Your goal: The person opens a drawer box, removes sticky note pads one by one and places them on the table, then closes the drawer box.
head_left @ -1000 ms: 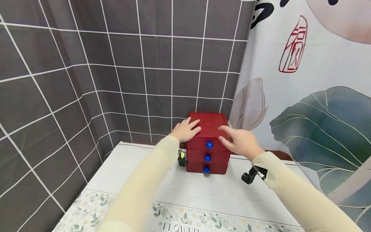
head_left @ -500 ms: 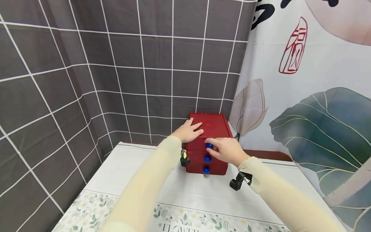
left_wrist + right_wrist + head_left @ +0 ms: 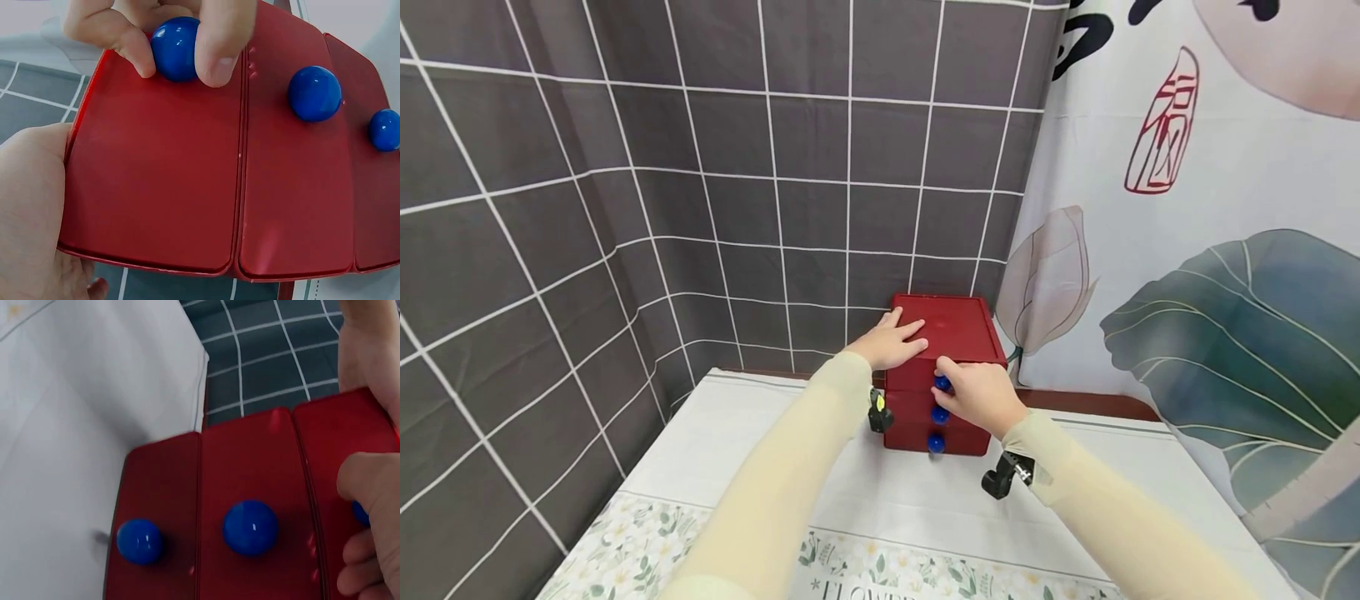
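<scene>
A red box of three stacked drawers [image 3: 955, 329] stands at the back of the table, each drawer front bearing a round blue knob. My left hand [image 3: 886, 344] rests on the top left edge of the box, its fingers spread over the lid. With thumb and fingers, my right hand [image 3: 983, 393] pinches the top blue knob [image 3: 176, 49], seen closely in the left wrist view. Below it, the middle knob [image 3: 314, 94] and the bottom knob [image 3: 384, 130] are untouched. All three drawer fronts look flush in the left wrist view.
A white tablecloth [image 3: 760, 433] with a flowered band covers the table. Behind the box hangs a dark grey curtain [image 3: 805, 208] with white grid lines. To the right hangs a printed white curtain [image 3: 1090, 333]. Each wrist carries a small black camera mount [image 3: 1000, 477].
My right hand has moved left and down from the box's right edge onto the top knob and now pinches it. My left hand has shifted slightly right on the lid.
</scene>
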`<action>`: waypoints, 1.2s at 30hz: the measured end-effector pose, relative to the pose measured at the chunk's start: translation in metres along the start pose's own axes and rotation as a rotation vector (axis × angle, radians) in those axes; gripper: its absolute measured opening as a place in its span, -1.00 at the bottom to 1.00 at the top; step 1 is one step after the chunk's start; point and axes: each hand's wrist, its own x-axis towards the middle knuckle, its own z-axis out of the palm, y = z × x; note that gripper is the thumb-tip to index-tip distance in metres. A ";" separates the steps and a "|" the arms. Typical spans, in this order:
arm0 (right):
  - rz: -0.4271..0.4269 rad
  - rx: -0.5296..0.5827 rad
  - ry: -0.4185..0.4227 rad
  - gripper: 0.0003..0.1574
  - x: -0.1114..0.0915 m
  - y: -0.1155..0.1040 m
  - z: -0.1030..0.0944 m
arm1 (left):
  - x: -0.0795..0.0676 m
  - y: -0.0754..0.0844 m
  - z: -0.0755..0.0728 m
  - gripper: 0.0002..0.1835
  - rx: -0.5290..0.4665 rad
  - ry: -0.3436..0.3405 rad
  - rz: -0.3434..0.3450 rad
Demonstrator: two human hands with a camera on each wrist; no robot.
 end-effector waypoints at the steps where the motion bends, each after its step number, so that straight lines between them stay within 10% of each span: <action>1: 0.007 -0.005 0.006 -0.68 0.000 -0.001 0.001 | 0.000 0.000 0.000 -0.35 -0.009 -0.005 -0.003; 36: 0.019 -0.020 0.056 -0.74 -0.015 -0.023 -0.008 | 0.000 -0.005 -0.001 -0.32 -0.101 -0.053 -0.002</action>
